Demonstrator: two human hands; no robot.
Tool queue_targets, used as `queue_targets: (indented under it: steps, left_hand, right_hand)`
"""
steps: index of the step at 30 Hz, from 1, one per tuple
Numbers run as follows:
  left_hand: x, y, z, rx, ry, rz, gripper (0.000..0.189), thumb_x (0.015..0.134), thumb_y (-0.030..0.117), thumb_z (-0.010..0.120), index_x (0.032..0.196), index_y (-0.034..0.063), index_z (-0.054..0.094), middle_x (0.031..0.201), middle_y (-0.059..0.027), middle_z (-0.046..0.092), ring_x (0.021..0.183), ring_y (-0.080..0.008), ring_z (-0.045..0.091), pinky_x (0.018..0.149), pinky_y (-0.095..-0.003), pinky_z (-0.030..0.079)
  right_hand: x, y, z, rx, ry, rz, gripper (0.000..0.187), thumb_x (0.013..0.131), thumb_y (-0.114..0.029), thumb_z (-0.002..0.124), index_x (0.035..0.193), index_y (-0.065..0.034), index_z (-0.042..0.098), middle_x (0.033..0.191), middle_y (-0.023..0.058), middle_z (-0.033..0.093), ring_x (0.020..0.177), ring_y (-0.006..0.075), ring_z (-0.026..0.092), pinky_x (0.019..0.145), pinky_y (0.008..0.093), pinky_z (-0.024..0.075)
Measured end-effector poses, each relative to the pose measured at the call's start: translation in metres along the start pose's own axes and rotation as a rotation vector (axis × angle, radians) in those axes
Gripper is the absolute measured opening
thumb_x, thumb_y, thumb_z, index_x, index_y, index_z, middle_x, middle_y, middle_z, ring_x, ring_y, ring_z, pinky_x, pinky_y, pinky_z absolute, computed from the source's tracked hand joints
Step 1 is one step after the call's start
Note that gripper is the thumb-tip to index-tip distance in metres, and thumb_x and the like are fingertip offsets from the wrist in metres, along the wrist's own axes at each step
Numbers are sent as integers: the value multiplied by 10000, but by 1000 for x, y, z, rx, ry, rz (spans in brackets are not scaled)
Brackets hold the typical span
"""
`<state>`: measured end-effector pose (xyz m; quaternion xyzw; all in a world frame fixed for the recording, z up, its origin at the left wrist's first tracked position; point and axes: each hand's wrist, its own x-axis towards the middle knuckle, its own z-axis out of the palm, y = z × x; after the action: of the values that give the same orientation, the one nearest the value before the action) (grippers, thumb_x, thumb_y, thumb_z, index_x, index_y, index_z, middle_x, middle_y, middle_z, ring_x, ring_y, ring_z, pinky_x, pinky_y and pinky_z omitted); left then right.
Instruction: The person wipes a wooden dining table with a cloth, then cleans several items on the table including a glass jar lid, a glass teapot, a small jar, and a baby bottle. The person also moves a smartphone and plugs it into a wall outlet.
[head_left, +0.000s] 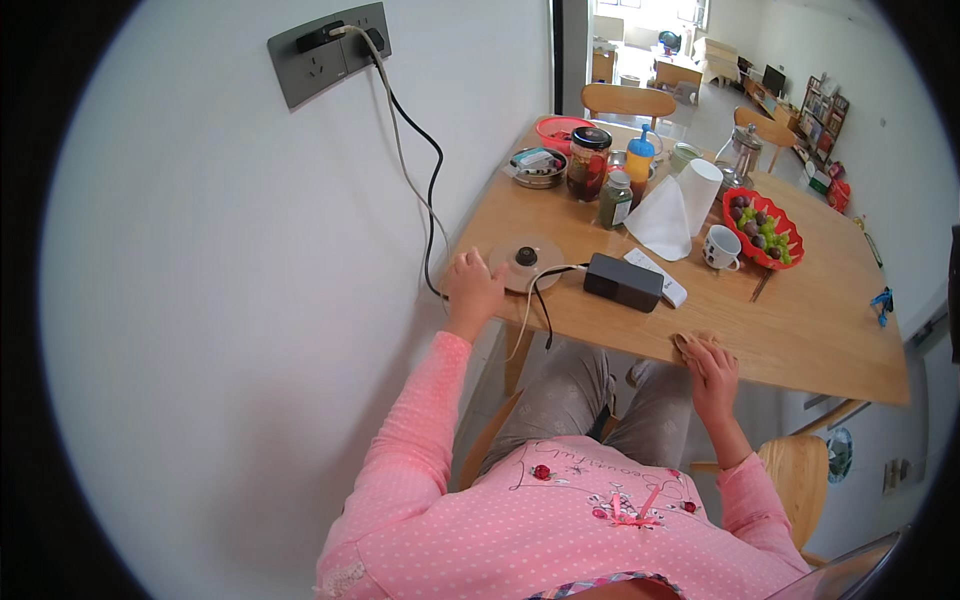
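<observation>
My left hand (474, 292) rests at the table's left corner beside a round kettle power base (544, 259) with a black centre knob. Its thumb is apart from the fingers and near the base's rim; I see nothing held, but the palm is hidden. My right hand (711, 367) lies at the front edge on a tan cloth (681, 345), its fingers bent over it; little of the cloth shows. Between the hands, on the wooden table (795, 330), sit a dark grey rectangular power adapter or charger (623, 283) and a white remote control (675, 291), partly behind it.
Cables (436, 150) run from the wall socket (328, 52) down to the table. Farther back stand a sauce jar (588, 165), a herb jar (615, 202), an orange squeeze bottle (639, 161), a paper roll (701, 187), a mug (721, 247) and a red fruit bowl (793, 232).
</observation>
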<state>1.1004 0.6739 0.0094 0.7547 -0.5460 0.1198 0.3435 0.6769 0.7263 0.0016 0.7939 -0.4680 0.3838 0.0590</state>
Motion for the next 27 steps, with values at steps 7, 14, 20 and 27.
queue_targets:
  steps: [7, 14, 20, 27]
  left_hand:
    - [4, -9, 21, -128, -251, -109, 349, 837, 321, 672, 913, -18, 645, 1040, -205, 627, 1054, -363, 558, 895, -471, 450]
    - [24, -12, 41, -826, -188, -423, 230, 884, 184, 646, 981, -3, 554, 999, -167, 628, 810, -268, 641, 717, -370, 525]
    - [30, 18, 38, -983, -327, -467, 143, 952, 141, 589, 1022, 20, 559, 922, -58, 623, 838, -125, 626, 662, -254, 531]
    - [75, 42, -11, -1037, -116, -404, 310, 956, 207, 576, 1171, -15, 552, 908, -15, 580, 759, -87, 543, 666, -214, 465]
  right_hand:
    - [0, -1, 4, 20, 42, 79, 284, 839, -91, 667, 1120, -128, 678, 1073, 68, 667, 988, 289, 590, 835, 390, 423]
    - [19, -3, 13, 714, 144, 381, 232, 901, -13, 627, 1131, -23, 653, 1084, 88, 686, 999, 197, 653, 852, 310, 514]
    - [29, 12, 24, 847, 158, 554, 253, 949, -61, 603, 1192, 5, 627, 1081, 68, 667, 965, 123, 629, 829, 254, 511]
    - [65, 4, 11, 1154, 275, 736, 272, 949, -96, 614, 1210, -20, 617, 1094, 71, 656, 954, 145, 641, 796, 257, 531]
